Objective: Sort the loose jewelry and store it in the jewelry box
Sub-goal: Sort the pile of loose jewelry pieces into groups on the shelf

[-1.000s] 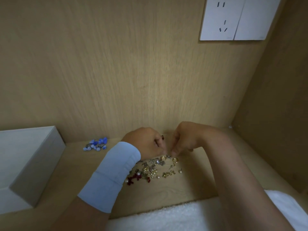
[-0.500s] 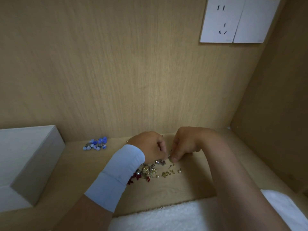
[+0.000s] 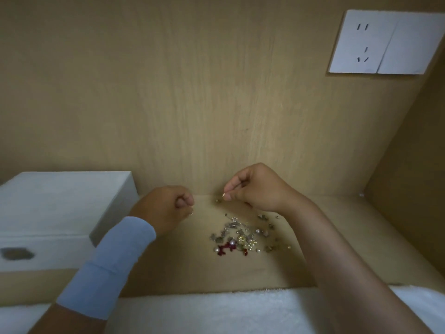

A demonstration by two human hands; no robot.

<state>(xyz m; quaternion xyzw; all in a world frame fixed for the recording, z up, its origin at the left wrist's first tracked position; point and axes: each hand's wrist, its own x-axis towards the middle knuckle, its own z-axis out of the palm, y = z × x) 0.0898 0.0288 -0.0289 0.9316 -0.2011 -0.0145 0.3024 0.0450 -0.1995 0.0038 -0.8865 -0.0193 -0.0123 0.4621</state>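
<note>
The white box [image 3: 60, 213] sits at the left of the shelf [image 3: 180, 266]. Just right of it, the left hand [image 3: 166, 206], with a blue wristband [image 3: 108, 266] on its forearm, is curled and pinches a small ring [image 3: 191, 212] at its fingertips. The loose jewelry [image 3: 243, 239] lies piled on the shelf between the forearms. Beyond the pile, the right hand [image 3: 255, 189] pinches a gold ring [image 3: 224, 195] between thumb and forefinger. A socket [image 3: 361, 42] is on the wall, upper right.

right hand [image 3: 255, 189]: pinches small gold ring [image 3: 224, 195] above tabletop [image 3: 187, 266] | left hand [image 3: 166, 206]: curled, apparently pinching second ring [image 3: 191, 212], blurred | jewelry pile [image 3: 243, 237]: between forearms | white jewelry box [image 3: 60, 208]: far left
</note>
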